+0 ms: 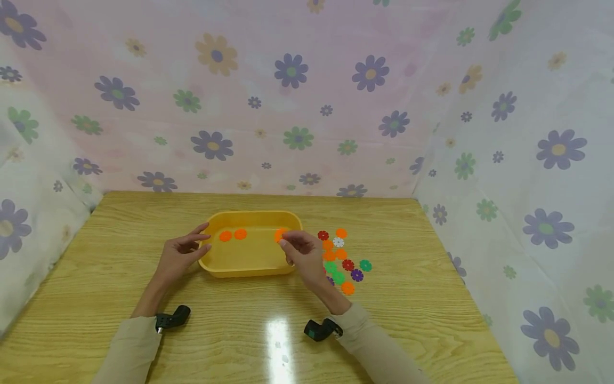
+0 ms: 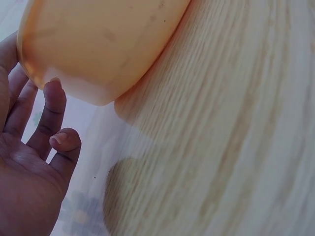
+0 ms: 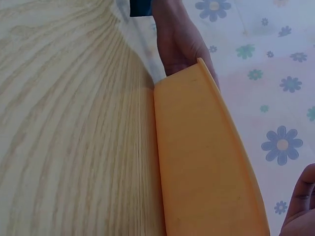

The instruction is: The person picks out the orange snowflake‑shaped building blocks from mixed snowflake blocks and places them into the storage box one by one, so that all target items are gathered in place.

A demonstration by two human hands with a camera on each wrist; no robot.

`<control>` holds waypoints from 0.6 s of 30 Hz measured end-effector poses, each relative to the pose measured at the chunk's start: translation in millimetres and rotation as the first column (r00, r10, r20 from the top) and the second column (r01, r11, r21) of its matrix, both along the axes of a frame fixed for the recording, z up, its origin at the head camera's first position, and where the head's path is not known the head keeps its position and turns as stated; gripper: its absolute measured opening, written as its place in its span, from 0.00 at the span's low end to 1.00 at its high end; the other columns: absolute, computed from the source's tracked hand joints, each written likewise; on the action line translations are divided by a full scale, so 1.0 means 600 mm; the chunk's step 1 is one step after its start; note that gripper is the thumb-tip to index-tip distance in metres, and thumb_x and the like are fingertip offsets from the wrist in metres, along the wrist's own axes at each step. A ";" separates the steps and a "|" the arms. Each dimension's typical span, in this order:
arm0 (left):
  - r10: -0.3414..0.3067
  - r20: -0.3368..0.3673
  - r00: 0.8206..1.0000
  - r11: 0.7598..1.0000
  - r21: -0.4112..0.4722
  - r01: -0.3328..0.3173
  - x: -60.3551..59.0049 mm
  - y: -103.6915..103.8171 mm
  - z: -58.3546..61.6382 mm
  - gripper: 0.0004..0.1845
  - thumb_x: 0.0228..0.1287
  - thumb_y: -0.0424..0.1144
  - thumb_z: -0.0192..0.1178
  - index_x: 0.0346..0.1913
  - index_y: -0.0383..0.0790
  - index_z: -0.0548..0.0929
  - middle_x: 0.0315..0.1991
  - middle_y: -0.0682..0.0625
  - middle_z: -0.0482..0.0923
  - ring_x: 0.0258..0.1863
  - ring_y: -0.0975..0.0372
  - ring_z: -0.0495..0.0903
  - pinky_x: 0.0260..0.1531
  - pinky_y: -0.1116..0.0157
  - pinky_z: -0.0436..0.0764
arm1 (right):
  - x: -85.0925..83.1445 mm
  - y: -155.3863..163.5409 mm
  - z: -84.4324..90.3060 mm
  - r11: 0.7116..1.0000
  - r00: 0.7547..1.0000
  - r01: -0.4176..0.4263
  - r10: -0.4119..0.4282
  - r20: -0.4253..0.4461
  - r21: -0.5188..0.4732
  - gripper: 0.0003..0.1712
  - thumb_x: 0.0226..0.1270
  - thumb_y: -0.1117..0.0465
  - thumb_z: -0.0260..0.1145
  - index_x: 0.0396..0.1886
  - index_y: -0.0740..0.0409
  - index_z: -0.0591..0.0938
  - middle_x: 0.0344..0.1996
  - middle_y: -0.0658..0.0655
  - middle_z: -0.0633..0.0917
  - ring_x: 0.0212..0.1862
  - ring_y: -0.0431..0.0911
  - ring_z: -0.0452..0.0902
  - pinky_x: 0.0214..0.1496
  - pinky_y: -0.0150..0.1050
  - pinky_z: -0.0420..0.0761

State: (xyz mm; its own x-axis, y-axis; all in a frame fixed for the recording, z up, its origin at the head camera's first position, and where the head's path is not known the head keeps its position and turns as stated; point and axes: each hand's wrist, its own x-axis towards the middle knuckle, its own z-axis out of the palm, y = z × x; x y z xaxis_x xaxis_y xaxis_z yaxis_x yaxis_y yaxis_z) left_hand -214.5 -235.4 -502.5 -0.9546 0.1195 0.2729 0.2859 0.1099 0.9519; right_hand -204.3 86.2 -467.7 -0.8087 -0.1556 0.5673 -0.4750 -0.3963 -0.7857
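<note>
A yellow tray (image 1: 249,266) sits mid-table with two orange discs (image 1: 225,236) lying inside it. My left hand (image 1: 194,246) rests against the tray's left end with relaxed fingers; in the left wrist view a fingertip of that hand (image 2: 34,142) touches the tray's outer wall (image 2: 98,44). Over the tray's right end my right hand (image 1: 284,240) pinches an orange flower-shaped disc (image 1: 279,234). The right wrist view shows the tray's long side wall (image 3: 206,162), the left hand (image 3: 179,39) beyond it, and only my right hand's fingers (image 3: 301,201) at the corner.
A pile of small flower discs (image 1: 341,259) in orange, red, green, purple and white lies just right of the tray. The wooden table (image 1: 431,298) is closed in by flowered cloth walls (image 1: 527,160) at the back and both sides.
</note>
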 end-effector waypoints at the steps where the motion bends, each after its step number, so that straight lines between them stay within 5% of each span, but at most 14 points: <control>1: 0.000 0.000 1.000 1.000 0.001 0.000 0.000 0.000 0.000 0.16 0.69 0.27 0.64 0.54 0.18 0.81 0.68 0.55 0.77 0.56 0.74 0.80 0.38 0.76 0.78 | -0.001 -0.002 0.000 1.000 1.000 -0.014 0.014 0.010 0.009 0.12 0.73 0.67 0.65 0.47 0.48 0.88 0.34 0.44 0.88 0.20 0.39 0.66 0.24 0.29 0.70; 9: 0.002 -0.008 1.000 1.000 -0.004 -0.002 -0.001 0.001 -0.001 0.17 0.69 0.27 0.64 0.54 0.16 0.81 0.69 0.51 0.76 0.57 0.75 0.79 0.38 0.76 0.78 | -0.011 -0.015 0.009 0.991 0.989 0.029 -0.048 0.141 0.132 0.15 0.75 0.71 0.61 0.56 0.77 0.81 0.34 0.49 0.84 0.21 0.39 0.64 0.26 0.30 0.70; 18: 0.002 -0.003 1.000 1.000 0.001 -0.002 -0.001 0.001 -0.002 0.17 0.69 0.27 0.64 0.55 0.16 0.80 0.69 0.53 0.76 0.61 0.75 0.77 0.40 0.77 0.78 | -0.026 -0.033 0.021 0.980 0.939 0.034 -0.099 0.329 0.198 0.14 0.76 0.68 0.61 0.56 0.72 0.81 0.33 0.47 0.83 0.22 0.38 0.67 0.26 0.30 0.70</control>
